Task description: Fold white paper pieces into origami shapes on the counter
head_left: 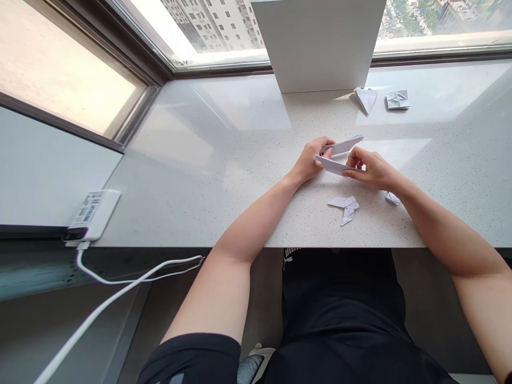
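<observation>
My left hand [314,159] is closed on a folded white paper strip [344,145], which slants up to the right with an angled far end. Pinched between the thumb and fingers of my right hand [370,166] is a second folded paper strip [334,166], nearer to me. Its left tip comes close to my left fingers; whether it touches them I cannot tell. Both strips are held above the counter. Below them lies a small three-armed folded paper piece [347,207]. Another small folded paper [392,198] is partly covered by my right forearm.
At the back of the speckled white counter [240,186] lie a folded paper triangle [366,99] and a folded paper square [397,100]. A grey-white panel [324,48] stands behind, against the windows. A white power adapter [96,213] with a cable [108,306] sits at the left edge.
</observation>
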`<state>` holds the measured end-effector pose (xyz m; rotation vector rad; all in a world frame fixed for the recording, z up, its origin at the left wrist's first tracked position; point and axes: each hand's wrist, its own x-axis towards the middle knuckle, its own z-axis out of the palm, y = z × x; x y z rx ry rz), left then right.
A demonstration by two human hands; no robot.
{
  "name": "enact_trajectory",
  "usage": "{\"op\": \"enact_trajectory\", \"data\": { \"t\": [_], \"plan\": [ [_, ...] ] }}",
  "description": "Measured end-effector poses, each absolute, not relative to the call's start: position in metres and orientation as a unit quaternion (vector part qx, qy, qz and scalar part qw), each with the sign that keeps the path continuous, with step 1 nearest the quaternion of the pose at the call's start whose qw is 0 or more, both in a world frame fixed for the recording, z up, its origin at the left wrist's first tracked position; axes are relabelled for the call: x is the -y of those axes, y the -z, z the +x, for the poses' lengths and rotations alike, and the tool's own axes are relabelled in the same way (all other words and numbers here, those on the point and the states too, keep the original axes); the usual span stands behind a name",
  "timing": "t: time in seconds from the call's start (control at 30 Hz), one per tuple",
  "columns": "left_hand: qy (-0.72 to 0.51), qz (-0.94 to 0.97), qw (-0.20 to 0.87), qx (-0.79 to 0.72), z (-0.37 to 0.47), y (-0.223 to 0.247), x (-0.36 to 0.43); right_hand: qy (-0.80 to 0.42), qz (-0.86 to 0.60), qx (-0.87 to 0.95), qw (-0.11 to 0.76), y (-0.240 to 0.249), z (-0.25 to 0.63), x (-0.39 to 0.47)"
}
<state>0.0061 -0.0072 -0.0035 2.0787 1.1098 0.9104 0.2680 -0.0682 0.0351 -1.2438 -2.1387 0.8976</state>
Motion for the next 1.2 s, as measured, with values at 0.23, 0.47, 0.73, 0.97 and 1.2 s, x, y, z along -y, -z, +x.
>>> {"op": "enact_trajectory", "data": {
  "t": [0.23, 0.47, 0.73, 0.97, 1.2],
  "plan": [
    [-0.348, 0.788, 0.3, -0.409, 0.006, 0.006, 0.005, -0.348, -0.444, 0.738, 0.371, -0.032, 0.262, 0.07],
    [-0.339, 0.799, 0.283, -0.408, 0.005, 0.012, 0.0, -0.243, -0.522, 0.724, 0.381, -0.034, 0.291, 0.051],
    [-0.318, 0.812, 0.28, -0.402, 0.005, 0.005, 0.003, -0.197, -0.548, 0.718, 0.38, -0.015, 0.306, 0.036],
    [-0.303, 0.813, 0.288, -0.406, 0.006, 0.0, 0.005, -0.18, -0.542, 0.714, 0.404, -0.009, 0.304, 0.036],
    [-0.302, 0.816, 0.292, -0.398, 0.005, 0.001, 0.005, -0.178, -0.538, 0.729, 0.383, -0.009, 0.304, 0.037]
  ]
}}
